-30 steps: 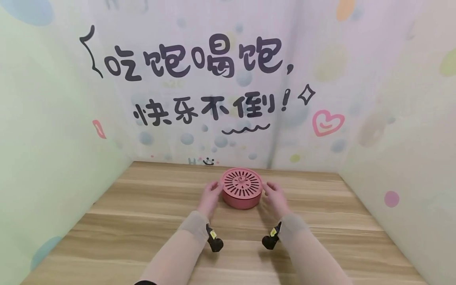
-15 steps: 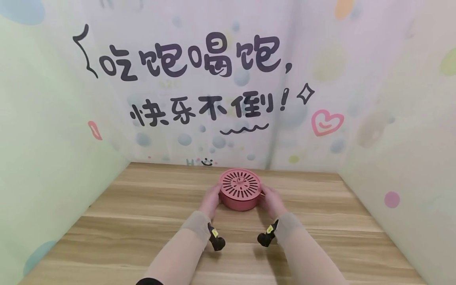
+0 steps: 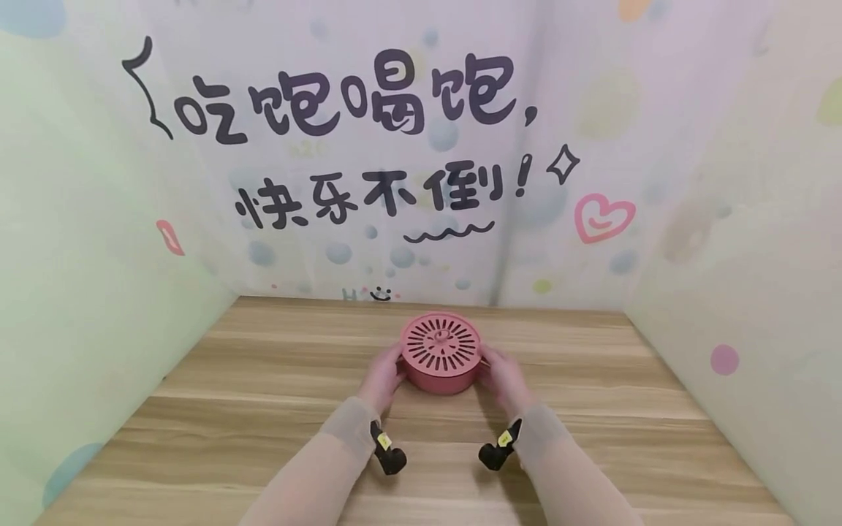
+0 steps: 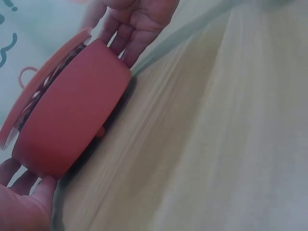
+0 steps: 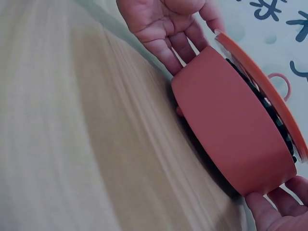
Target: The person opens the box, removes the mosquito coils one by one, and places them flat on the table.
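Note:
A round pink mosquito coil holder (image 3: 442, 380) with a slotted lid (image 3: 439, 361) stands toward the back of the wooden table. My left hand (image 3: 381, 376) grips its left side, and my right hand (image 3: 506, 378) grips the opposite side. In the left wrist view, the left thumb and fingers (image 4: 26, 187) press low on the red wall. On the right, the thumb and fingertips (image 5: 279, 202) hold the wall's lower edge. A small ring (image 5: 280, 85) sticks up from the lid. One small foot (image 4: 100, 132) shows underneath; I cannot tell whether the holder touches the table.
The wood-grain table (image 3: 263, 438) reaches a printed back wall (image 3: 316, 270) close behind the holder. Pale side walls (image 3: 99, 241) flank it left and right. A black wrist camera (image 3: 388, 449) sits at each cuff.
Both hands have closed in from beside the coil holder and now grip its sides. The holder sits slightly nearer to me. The head view has shifted a little.

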A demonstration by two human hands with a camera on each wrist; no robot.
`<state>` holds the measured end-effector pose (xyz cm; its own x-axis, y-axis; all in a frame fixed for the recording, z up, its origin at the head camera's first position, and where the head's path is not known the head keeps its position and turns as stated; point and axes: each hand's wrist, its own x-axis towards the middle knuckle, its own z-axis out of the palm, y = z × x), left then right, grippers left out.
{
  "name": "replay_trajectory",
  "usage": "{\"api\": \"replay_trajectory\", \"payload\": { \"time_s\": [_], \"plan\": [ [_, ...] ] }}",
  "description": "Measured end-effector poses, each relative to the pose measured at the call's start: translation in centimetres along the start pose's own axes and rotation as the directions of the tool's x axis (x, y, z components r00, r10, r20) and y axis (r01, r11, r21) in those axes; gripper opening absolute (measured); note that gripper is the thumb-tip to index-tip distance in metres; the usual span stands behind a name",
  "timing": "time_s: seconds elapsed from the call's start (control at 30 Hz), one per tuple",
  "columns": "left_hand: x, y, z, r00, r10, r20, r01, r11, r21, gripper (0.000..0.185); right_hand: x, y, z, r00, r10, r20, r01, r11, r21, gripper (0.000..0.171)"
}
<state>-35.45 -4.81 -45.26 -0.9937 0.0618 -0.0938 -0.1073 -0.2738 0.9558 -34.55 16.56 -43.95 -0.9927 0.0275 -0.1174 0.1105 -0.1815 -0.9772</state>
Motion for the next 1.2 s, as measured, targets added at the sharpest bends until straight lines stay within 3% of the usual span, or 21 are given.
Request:
{"api": "replay_trajectory", "payload": {
  "time_s": [0.5,0.7,0.9,1.2],
  "plan": [
    [-4.5,-0.2,-0.7,1.0,-0.018,-0.008,0.018,0.998,-0.057,0.041,-4.0,1.1,0.0,0.999,-0.022,0.048,0.022,1.0,-0.004,0.043],
    [-6.5,-0.2,-0.9,1.0,-0.006,0.005,0.007,0.999,-0.044,0.046,-5.8,1.2,0.1,0.998,-0.018,0.063,0.018,1.0,-0.004,0.045],
    [-8.1,-0.5,-0.8,0.999,0.022,-0.023,-0.022,1.0,-0.007,0.052,-7.2,1.5,-0.1,0.998,0.002,0.07,-0.001,1.0,-0.015,0.052],
    [-9.5,-0.5,-1.1,0.999,0.034,0.005,-0.034,0.999,0.027,0.052,-8.3,1.7,-0.1,0.995,-0.032,0.097,0.032,0.999,0.003,0.055]
  ]
}}
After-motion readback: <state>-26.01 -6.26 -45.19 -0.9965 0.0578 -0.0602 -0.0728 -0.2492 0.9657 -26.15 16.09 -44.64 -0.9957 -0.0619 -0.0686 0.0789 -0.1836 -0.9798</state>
